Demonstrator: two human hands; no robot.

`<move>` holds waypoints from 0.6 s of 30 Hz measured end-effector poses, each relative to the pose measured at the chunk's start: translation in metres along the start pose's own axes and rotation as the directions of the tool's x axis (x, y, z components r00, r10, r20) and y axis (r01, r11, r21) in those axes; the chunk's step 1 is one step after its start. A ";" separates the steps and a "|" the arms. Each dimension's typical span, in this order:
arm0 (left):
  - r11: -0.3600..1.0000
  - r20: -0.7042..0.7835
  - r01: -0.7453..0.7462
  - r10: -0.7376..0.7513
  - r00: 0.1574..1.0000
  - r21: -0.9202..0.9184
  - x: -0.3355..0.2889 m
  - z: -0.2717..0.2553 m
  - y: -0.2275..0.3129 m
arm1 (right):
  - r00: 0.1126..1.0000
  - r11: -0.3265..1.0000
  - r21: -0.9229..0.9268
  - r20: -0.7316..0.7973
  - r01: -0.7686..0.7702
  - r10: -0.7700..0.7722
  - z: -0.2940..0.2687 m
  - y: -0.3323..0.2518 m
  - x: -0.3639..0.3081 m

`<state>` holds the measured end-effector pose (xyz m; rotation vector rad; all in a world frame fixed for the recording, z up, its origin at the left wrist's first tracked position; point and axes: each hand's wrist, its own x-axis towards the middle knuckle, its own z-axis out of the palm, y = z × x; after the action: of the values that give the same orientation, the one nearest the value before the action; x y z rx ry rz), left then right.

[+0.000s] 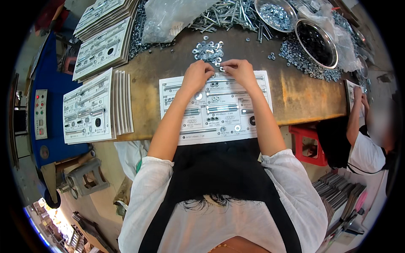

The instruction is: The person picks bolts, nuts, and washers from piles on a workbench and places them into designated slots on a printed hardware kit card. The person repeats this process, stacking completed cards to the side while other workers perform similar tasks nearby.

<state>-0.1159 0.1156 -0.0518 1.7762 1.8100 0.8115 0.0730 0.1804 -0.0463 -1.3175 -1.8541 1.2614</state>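
Observation:
A printed hardware card (pixel 195 131) lies on the table in front of me, with bolts, nuts and washers set on its printed outlines. Just past its far edge is a small pile of shiny flat washers (pixel 207 51). My left hand (pixel 197 76) is over the card's upper part, fingers bent together at the tips; what they hold, if anything, is too small to make out. Beside it, my right hand (pixel 239 72) has thumb and finger closed at a washer (pixel 222 68) on the near side of the pile. The two hands' fingertips are close but apart.
Stacks of filled cards (pixel 90 110) stand at the left. Along the back lie loose bolts (pixel 234 14), a plastic bag (pixel 171 19) and a bowl of washers (pixel 275 17). A bowl of black parts (pixel 316 44) sits on heaped nuts at right. Another person (pixel 365 139) works at far right.

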 end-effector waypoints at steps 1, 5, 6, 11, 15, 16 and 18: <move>1.000 0.026 0.013 -0.012 1.000 -0.027 0.001 -0.002 -0.001 | 1.000 1.000 -0.018 0.007 -0.005 0.005 -0.001 -0.002 -0.002; 0.983 0.110 -0.063 0.083 0.991 -0.174 -0.002 -0.019 -0.005 | 0.992 0.996 -0.046 0.105 0.081 -0.076 -0.002 -0.006 -0.007; 0.983 0.106 -0.082 0.100 0.989 -0.162 -0.005 -0.020 -0.003 | 0.987 0.994 -0.050 0.133 0.100 -0.093 -0.001 -0.010 -0.010; 0.992 0.129 -0.079 0.091 0.987 -0.101 -0.011 -0.029 0.017 | 0.970 0.995 0.012 0.224 0.098 -0.098 0.000 -0.014 -0.018; 0.988 0.085 -0.087 0.098 0.992 -0.126 -0.020 -0.027 0.028 | 0.941 0.969 0.243 0.313 0.049 -0.126 -0.008 -0.013 -0.030; 0.985 0.073 -0.120 0.129 0.989 -0.123 -0.023 -0.024 0.030 | 0.946 0.973 0.232 0.309 0.021 -0.094 -0.009 -0.014 -0.034; 0.976 0.048 -0.185 0.191 0.980 -0.114 -0.030 -0.019 0.036 | 0.953 0.977 0.211 0.300 -0.034 -0.031 -0.010 -0.015 -0.043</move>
<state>-0.1022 0.0834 -0.0157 1.8993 1.5466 0.9029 0.0917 0.1437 -0.0249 -1.0569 -1.8499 1.6900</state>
